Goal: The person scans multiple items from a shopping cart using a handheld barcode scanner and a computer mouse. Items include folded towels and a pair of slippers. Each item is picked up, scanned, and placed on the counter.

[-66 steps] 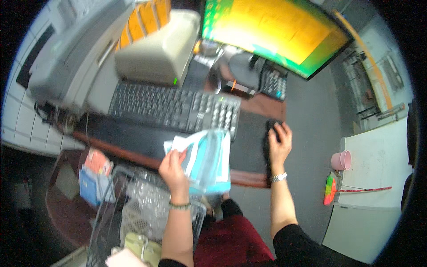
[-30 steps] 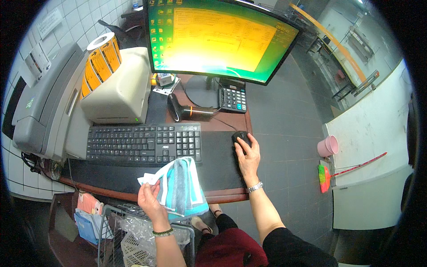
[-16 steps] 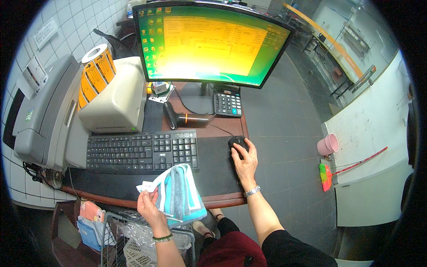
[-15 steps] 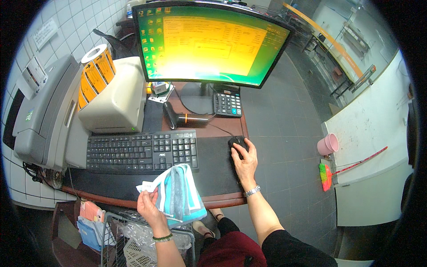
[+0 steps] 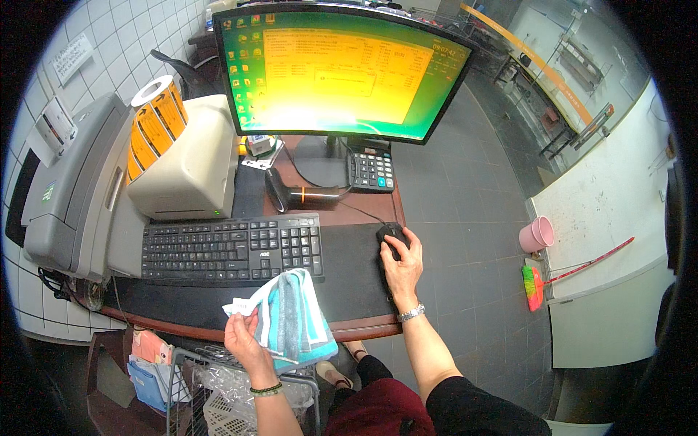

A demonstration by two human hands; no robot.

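My left hand [image 5: 243, 341] pinches the white tag corner of a folded striped towel [image 5: 287, 320], blue, grey and white. The towel hangs at the desk's front edge, just below the black keyboard [image 5: 233, 249]. Over at the desk's right side my right hand [image 5: 401, 267] is curled over a black computer mouse [image 5: 390, 231], which is partly hidden under the fingers. A black barcode scanner [image 5: 302, 194] lies above the keyboard. Behind it stands a monitor [image 5: 342, 80] with a yellow and green screen.
On the left are a grey printer [image 5: 73, 196] and a cream label printer [image 5: 193, 171] with an orange label roll [image 5: 155, 131]. A calculator [image 5: 372, 171] sits below the monitor. Under the desk edge stands a wire basket [image 5: 174, 385]. A pink bucket [image 5: 536, 235] and a broom [image 5: 533, 287] are at right.
Hardly anything differs. My view has shifted very slightly, while the left hand keeps its grip on the towel and the right hand stays on the mouse.
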